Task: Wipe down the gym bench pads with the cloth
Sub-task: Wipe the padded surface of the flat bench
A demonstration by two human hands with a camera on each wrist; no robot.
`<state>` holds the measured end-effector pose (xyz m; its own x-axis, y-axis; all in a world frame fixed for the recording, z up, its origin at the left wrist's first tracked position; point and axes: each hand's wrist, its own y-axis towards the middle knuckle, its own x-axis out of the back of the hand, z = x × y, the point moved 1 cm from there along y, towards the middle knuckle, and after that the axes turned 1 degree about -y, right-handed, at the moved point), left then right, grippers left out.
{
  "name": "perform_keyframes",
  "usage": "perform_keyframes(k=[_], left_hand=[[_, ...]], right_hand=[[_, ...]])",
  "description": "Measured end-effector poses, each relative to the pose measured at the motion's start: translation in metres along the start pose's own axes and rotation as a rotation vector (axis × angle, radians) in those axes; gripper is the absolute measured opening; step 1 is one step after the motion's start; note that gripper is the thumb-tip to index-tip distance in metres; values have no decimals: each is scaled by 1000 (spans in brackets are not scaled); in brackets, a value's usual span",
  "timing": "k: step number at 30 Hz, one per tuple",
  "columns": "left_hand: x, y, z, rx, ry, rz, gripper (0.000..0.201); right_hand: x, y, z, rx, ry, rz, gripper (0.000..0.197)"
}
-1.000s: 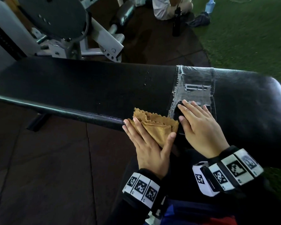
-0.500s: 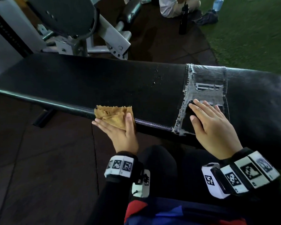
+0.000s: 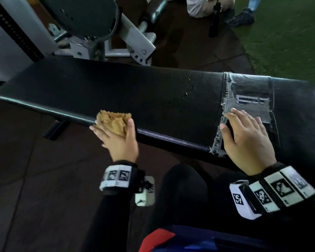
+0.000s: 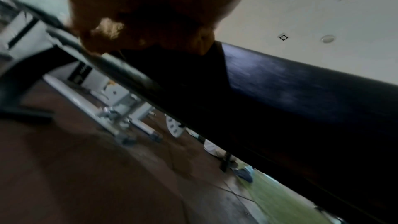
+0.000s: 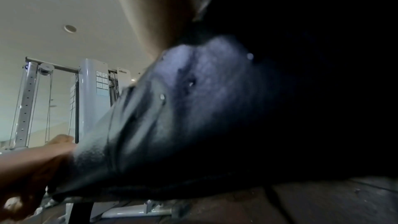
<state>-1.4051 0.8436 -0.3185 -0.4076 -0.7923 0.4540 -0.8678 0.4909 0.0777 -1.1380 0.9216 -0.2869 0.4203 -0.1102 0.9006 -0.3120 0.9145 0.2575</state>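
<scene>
The left hand has a crumpled tan microfibre cloth bunched under its fingers, thumb clamped along the cloth's right side, and presses it against the near edge of the long black padded vinyl surface. The right hand lies flat, fingers straight and spread, holding nothing, bracing on the grey frayed fabric patch taped across the pad well to the right of the cloth.

The step in hand looks like a stroke along the pad's front lip. To do it well, keep the palm low so the cloth wraps over the rounded edge rather than skating on top, and keep the pressure even. The wad is thick; spreading it flatter would cover more per pass. Pale specks sit on the pad's top beyond and between the two hands, probably droplets or crumbs, though the view is too soft to tell. They deserve a pass. The bracing hand should shift off the patch before that section is wiped.
</scene>
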Motion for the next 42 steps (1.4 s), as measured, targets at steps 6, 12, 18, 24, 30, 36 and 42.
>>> perform_keyframes(k=[6, 12, 18, 24, 30, 36, 42], left_hand=[[17, 60, -17, -169, 636, 88, 79], [-41, 37, -66, -440, 777, 338, 68], [-54, -42, -69, -789, 652, 472, 63], [13, -8, -32, -810, 634, 383, 62], [26, 63, -20, -397, 672, 256, 59], [-44, 39, -64, -461, 786, 370, 67], [-67, -49, -72, -727, 641, 470, 67]], right_hand=[[-3, -2, 1, 19, -41, -42, 41], [-3, -3, 1, 27, -56, -39, 42], [0, -4, -1, 20, -48, -11, 43], [-2, -4, -2, 19, -51, -19, 43], [-4, -5, -2, 29, -51, -48, 40], [-4, -5, -1, 32, -57, -58, 38], [-3, -5, -1, 24, -58, -51, 39]])
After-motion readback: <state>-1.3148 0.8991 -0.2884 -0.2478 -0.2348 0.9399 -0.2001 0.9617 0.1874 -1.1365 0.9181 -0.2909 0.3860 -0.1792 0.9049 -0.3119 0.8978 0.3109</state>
